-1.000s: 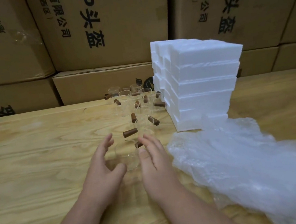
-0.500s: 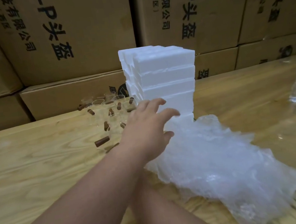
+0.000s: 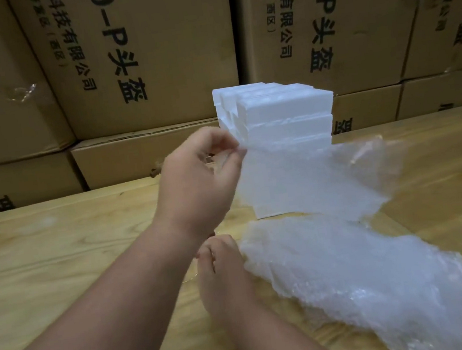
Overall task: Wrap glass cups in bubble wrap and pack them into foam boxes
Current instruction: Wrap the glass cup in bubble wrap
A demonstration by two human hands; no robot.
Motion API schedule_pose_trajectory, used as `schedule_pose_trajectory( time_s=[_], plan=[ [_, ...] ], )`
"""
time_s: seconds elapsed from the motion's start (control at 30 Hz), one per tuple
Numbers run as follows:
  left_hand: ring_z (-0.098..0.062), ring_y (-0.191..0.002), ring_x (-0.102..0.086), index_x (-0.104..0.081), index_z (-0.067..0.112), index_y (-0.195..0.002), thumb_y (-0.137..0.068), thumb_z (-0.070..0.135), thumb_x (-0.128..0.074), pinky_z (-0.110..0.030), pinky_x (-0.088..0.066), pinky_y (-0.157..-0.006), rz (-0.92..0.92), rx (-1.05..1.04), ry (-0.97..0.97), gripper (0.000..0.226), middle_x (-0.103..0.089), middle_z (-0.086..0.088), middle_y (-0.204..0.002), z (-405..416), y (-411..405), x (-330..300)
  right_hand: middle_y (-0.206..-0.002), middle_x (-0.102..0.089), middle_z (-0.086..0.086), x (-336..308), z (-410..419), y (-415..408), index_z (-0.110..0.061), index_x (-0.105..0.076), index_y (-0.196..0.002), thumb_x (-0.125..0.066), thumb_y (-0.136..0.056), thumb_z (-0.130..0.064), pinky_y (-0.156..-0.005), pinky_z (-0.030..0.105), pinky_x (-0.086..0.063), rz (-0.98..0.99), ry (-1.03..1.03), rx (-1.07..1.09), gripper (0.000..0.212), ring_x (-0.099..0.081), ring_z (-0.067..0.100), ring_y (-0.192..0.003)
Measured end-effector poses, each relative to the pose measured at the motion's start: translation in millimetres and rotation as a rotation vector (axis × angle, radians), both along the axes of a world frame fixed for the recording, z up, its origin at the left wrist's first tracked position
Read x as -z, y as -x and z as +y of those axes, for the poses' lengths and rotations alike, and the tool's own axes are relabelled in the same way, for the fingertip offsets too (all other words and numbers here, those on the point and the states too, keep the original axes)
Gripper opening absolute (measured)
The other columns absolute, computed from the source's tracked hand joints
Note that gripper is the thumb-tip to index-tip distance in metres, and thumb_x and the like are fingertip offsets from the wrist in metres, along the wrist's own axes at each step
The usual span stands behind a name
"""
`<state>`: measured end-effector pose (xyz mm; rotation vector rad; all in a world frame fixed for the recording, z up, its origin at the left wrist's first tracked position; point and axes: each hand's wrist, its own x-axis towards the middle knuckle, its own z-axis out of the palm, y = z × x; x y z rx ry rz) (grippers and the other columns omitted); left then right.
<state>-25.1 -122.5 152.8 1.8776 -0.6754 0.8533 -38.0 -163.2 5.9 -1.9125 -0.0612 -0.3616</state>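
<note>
Wooden tabletop (image 3: 58,256): my left hand (image 3: 196,185) pinches clear bubble wrap sheet (image 3: 298,183); right hand (image 3: 225,275) grip unclear; I'd lift slowly, peeling one sheet.

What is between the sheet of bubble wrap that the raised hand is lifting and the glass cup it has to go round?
Mostly the left hand itself. It pinches the bubble wrap sheet at a corner, lifted in front of the foam boxes. The right hand rests lower on the table; a cup there can't be made out.

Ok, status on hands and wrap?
Left hand pinches a lifted bubble wrap sheet. Right hand low at the wrap pile, grip unclear. Sheet screens the foam boxes.
</note>
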Motion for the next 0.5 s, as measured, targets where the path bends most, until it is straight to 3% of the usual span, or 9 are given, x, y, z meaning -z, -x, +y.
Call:
schedule_pose_trajectory(
  time_s=[0.07, 0.13, 0.2, 0.23, 0.33, 0.4, 0.5],
  plan=[
    [0.001, -0.077, -0.063, -0.068, 0.031, -0.087, -0.092, 0.023, -0.074, -0.014, -0.051, -0.069, 0.059, -0.011, 0.117, 0.011, -0.067, 0.018, -0.079, 26, -1, -3, -0.103, -0.050, -0.013, -1, 0, -1, -0.025, -0.056, -0.082, -0.043, -0.100, -0.023, -0.080, 0.010, -0.037, -0.006, -0.014, 0.001, 0.022, -0.049, -0.006, -0.097],
    [-0.002, -0.072, -0.061, -0.071, 0.032, -0.085, -0.090, 0.028, -0.071, -0.015, -0.051, -0.065, 0.176, -0.011, 0.307, 0.007, -0.067, 0.018, -0.076, 53, -2, 0, -0.113, -0.057, -0.011, 0, 0, -1, -0.025, -0.064, -0.098, -0.043, -0.102, -0.027, -0.087, 0.019, -0.041, 0.055, 0.026, 0.007, 0.022, -0.053, -0.005, -0.102],
    [-0.005, -0.074, -0.067, -0.073, 0.031, -0.083, -0.088, 0.033, -0.068, -0.020, -0.055, -0.065, 0.334, 0.035, 0.542, 0.007, -0.072, 0.012, -0.080, 77, -2, 6, -0.126, -0.060, -0.004, 2, -2, -2, -0.020, -0.063, -0.121, -0.044, -0.103, -0.028, -0.095, 0.021, -0.038, 0.110, 0.056, 0.025, 0.028, -0.055, 0.010, -0.117],
    [-0.007, -0.075, -0.070, -0.073, 0.031, -0.083, -0.090, 0.032, -0.067, -0.022, -0.056, -0.063, 0.409, 0.067, 0.661, 0.009, -0.074, 0.009, -0.082, 88, -2, 11, -0.125, -0.060, -0.003, 3, -2, -1, -0.018, -0.061, -0.123, -0.044, -0.104, -0.028, -0.092, 0.019, -0.037, 0.113, 0.060, 0.035, 0.028, -0.054, 0.014, -0.117],
    [-0.010, -0.071, -0.074, -0.069, 0.025, -0.090, -0.102, 0.023, -0.060, -0.024, -0.056, -0.053, 0.556, 0.001, 0.897, 0.015, -0.077, 0.005, -0.082, 120, 1, 35, -0.099, -0.060, -0.006, 2, 0, -1, -0.017, -0.059, -0.092, -0.043, -0.103, -0.025, -0.068, 0.009, -0.034, 0.057, 0.054, 0.052, 0.022, -0.054, 0.003, -0.089],
    [-0.010, -0.072, -0.075, -0.069, 0.022, -0.094, -0.103, 0.020, -0.059, -0.025, -0.056, -0.054, 0.653, -0.085, 0.991, 0.013, -0.078, 0.003, -0.084, 140, 6, 60, -0.085, -0.057, -0.005, 1, -1, 0, -0.020, -0.053, -0.075, -0.046, -0.102, -0.020, -0.066, 0.007, -0.034, 0.005, 0.017, 0.068, 0.028, -0.051, -0.004, -0.079],
    [0.003, -0.064, -0.067, -0.069, 0.020, -0.090, -0.099, 0.015, -0.064, -0.007, -0.046, -0.052, 0.679, -0.449, 0.815, 0.012, -0.072, 0.006, -0.081, 171, 18, 107, -0.078, -0.060, -0.010, 1, 0, 0, -0.025, -0.056, -0.077, -0.045, -0.103, -0.023, -0.064, 0.017, -0.037, -0.012, -0.066, 0.042, 0.028, -0.054, -0.003, -0.074]
  ],
)
